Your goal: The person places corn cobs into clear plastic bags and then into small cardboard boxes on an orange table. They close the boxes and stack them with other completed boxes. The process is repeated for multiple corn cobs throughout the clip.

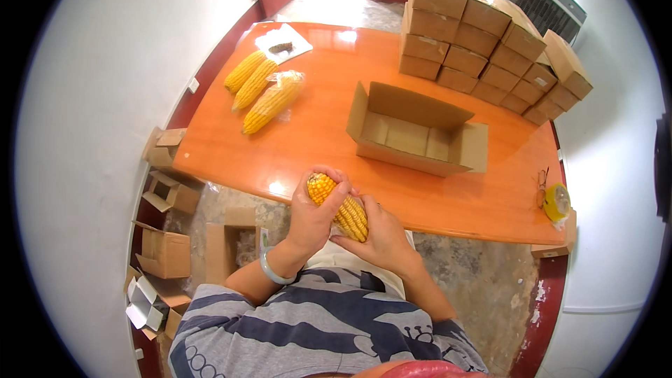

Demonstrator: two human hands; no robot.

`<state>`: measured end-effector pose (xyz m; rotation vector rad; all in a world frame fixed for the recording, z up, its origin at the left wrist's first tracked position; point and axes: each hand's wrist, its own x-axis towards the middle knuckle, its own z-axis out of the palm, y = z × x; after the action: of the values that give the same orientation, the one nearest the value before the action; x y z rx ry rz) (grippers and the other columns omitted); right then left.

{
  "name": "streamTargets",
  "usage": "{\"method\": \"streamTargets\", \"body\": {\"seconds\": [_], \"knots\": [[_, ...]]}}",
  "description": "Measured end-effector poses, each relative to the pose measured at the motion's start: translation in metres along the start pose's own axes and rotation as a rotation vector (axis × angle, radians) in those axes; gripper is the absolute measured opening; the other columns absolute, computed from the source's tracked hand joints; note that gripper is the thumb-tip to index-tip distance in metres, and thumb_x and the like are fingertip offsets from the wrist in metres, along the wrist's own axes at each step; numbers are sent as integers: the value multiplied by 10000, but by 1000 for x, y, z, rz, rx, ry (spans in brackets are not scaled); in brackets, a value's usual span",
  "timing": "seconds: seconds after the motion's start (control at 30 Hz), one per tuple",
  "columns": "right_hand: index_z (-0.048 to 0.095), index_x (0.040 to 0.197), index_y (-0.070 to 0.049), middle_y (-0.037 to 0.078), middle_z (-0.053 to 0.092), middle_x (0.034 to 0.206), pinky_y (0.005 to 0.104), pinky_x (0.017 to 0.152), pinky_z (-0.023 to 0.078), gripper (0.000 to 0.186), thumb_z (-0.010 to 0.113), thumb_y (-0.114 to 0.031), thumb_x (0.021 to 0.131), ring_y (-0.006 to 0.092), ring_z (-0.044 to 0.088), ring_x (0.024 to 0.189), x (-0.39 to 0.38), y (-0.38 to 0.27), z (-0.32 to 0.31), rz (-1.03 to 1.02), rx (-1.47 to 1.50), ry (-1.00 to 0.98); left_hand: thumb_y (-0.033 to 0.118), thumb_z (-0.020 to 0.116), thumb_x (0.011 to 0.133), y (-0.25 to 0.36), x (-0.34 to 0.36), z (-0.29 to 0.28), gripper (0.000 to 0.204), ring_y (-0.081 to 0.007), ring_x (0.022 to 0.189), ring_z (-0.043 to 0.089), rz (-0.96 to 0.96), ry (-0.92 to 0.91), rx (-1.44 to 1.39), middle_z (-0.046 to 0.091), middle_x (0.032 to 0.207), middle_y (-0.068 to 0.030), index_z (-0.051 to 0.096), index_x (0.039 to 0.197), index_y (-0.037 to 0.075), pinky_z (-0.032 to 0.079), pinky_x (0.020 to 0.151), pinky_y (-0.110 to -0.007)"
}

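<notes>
Both my hands grip one ear of corn (350, 219), held slanted just in front of the table's near edge. My left hand (311, 213) wraps round its upper end, with the thumb lying across the yellow kernels. Lower down, my right hand (383, 238) closes on the other end from the right side. Bits of clear plastic seem to cling near the fingers, though I cannot make them out well. On the table's left lie more ears of corn (253, 85), side by side; the nearest one (273, 106) has clear plastic wrap around it.
An open cardboard box (406, 126) stands on the orange table (315, 147). Stacked closed cartons (483, 49) fill the back right. A small dark piece (281, 47) rests on white paper (297, 38). Yellow tape (556, 203) and scissors (541, 189) lie at right. Opened boxes (166, 252) litter the floor at left.
</notes>
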<state>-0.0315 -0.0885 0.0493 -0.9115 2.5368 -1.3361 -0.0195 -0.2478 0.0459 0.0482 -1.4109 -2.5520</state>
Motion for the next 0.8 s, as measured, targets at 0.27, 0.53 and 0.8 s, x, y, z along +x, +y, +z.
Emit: {"method": "streamTargets", "body": {"seconds": [0.27,0.53,0.8], "knots": [[447,1307,8,158,565,1229,338,959,472,612,784,-300,898,215,561,1159,-3,35,10,-50,660,-138,-23,597,960,3,-2,-4,161,-195,930,650,-22,-194,-140,601,974,-101,522,1092,33,550,830,-345],[362,1490,46,149,544,1327,330,1027,452,656,659,-279,1003,189,532,1224,3,18,5,158,828,-209,56,551,985,8,6,9,224,-209,891,625,195,-155,383,582,1081,-144,485,1196,16,534,924,-386],[359,1494,60,183,545,1353,347,1067,428,634,623,-270,1021,237,543,1242,-2,15,10,-130,525,8,392,501,1080,-8,7,6,381,-206,980,605,163,-264,282,575,1083,-132,480,1208,34,515,955,-376]]}}
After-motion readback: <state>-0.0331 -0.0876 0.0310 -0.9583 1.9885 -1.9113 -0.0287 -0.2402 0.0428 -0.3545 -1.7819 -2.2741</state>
